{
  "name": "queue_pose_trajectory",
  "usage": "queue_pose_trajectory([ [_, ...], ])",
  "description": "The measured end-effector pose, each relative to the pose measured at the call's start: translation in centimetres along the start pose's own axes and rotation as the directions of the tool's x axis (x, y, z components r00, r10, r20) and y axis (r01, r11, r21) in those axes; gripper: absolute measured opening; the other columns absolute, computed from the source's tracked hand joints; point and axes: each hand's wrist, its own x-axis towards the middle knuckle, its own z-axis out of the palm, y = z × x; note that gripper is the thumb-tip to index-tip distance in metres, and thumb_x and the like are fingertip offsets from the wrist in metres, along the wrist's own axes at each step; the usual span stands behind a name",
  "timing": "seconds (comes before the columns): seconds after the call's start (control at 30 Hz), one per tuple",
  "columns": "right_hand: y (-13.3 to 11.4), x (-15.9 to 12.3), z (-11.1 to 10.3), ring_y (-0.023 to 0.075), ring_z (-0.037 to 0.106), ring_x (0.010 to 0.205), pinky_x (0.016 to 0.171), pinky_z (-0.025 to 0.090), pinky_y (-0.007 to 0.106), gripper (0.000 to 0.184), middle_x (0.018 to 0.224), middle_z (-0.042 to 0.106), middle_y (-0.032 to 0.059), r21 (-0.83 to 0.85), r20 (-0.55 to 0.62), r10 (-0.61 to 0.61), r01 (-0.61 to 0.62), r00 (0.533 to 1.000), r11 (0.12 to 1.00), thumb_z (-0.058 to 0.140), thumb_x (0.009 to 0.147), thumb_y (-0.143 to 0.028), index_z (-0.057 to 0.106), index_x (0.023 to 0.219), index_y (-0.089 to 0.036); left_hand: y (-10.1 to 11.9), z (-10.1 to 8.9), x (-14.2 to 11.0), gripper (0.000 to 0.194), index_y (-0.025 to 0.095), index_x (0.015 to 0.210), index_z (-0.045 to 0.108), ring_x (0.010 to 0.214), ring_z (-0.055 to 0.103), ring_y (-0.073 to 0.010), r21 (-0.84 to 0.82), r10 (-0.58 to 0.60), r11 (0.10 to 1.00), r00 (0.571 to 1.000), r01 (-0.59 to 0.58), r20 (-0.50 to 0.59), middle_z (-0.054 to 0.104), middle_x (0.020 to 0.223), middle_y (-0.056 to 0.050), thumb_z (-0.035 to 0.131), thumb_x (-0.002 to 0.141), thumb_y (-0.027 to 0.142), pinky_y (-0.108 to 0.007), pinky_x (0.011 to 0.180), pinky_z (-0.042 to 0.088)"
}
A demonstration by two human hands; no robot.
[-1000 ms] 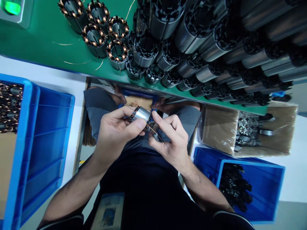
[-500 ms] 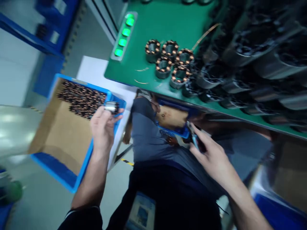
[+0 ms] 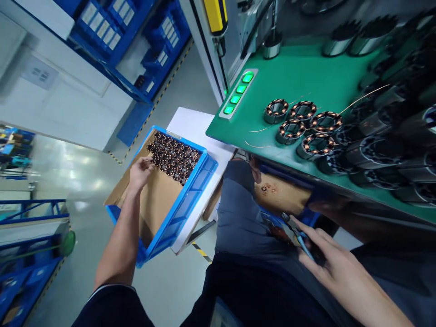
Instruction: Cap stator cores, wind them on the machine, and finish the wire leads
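Note:
Over a blue crate [image 3: 177,213] lined with cardboard, my left hand [image 3: 140,172] has its fingers curled around a copper-wound motor stator at the left end of the packed rows. The hand covers most of that piece. Beside it, rows of wound stators [image 3: 175,156] stand close together in the far part of the crate. My right hand [image 3: 327,254], above my lap, grips a pair of wire cutters [image 3: 298,236] with blue and black handles. The jaws point up and to the left.
On the green bench [image 3: 306,72] stand several copper-wound stators [image 3: 290,131] and, to the right, a crowd of bare metal cores [image 3: 378,154]. Loose wire ends lie there too. A strip of green-lit buttons [image 3: 238,94] sits at the bench's left edge. A cardboard-lined tray [image 3: 286,193] is below.
My left hand has carried the stator away from the lap, left to the crate's rows. My right hand has drawn apart from it and keeps the wire cutters. The view has swung left.

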Motion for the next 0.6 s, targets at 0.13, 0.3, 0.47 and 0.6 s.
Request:
queue_pose_trajectory([
  [0.13, -0.1, -0.4, -0.3, 0.038, 0.092, 0.129, 0.107, 0.079, 0.05, 0.068, 0.148, 0.09, 0.0187, 0.05, 0.013, 0.047, -0.047, 0.999, 0.998, 0.062, 0.114, -0.051, 0.077, 0.175, -0.027, 2.1, -0.6, 0.0, 0.058, 0.025, 0.097, 0.065, 0.08, 0.081, -0.0201, -0.067, 0.139, 0.987, 0.988, -0.143, -0.063, 0.077, 0.083, 0.001, 0.098, 0.081, 0.069, -0.039, 0.08, 0.068],
  [0.3, -2.4, -0.3, -1.2, 0.0341, 0.09, 0.138, 0.125, 0.072, 0.053, 0.068, 0.156, 0.087, 0.0172, 0.091, 0.121, 0.077, -0.088, 0.99, 0.992, 0.066, 0.109, -0.037, 0.077, 0.175, -0.025, 12.6, 3.2, -3.4, 0.068, 0.027, 0.133, 0.083, 0.144, 0.083, -0.0324, -0.203, 0.468, 0.855, 0.878, -0.478, -0.098, 0.088, 0.143, -0.003, 0.1, 0.086, 0.072, -0.043, 0.108, 0.071],
  [0.47, -5.4, -0.9, -2.2, 0.0331, 0.086, 0.146, 0.129, 0.07, 0.053, 0.071, 0.158, 0.086, 0.0143, 0.076, 0.133, 0.06, -0.071, 0.989, 0.995, 0.072, 0.107, -0.029, 0.074, 0.178, -0.028, 25.2, 10.3, -6.2, 0.036, 0.032, 0.147, 0.083, 0.169, 0.064, -0.038, -0.248, 0.846, 0.531, 0.523, -0.81, 0.102, 0.072, 0.178, -0.012, 0.07, 0.12, 0.05, -0.065, 0.145, 0.051],
  [0.6, -5.8, -2.0, -2.5, 0.0265, 0.089, 0.109, 0.109, 0.077, 0.045, 0.07, 0.121, 0.087, 0.0087, 0.097, 0.055, 0.015, -0.021, 0.998, 0.995, 0.074, 0.104, -0.022, 0.078, 0.173, -0.028, 28.2, 14.4, -4.1, 0.035, 0.027, 0.138, 0.085, 0.154, 0.07, -0.0411, -0.199, 0.85, 0.521, 0.482, -0.83, 0.214, 0.078, 0.164, -0.017, 0.069, 0.117, 0.049, -0.064, 0.137, 0.054],
])
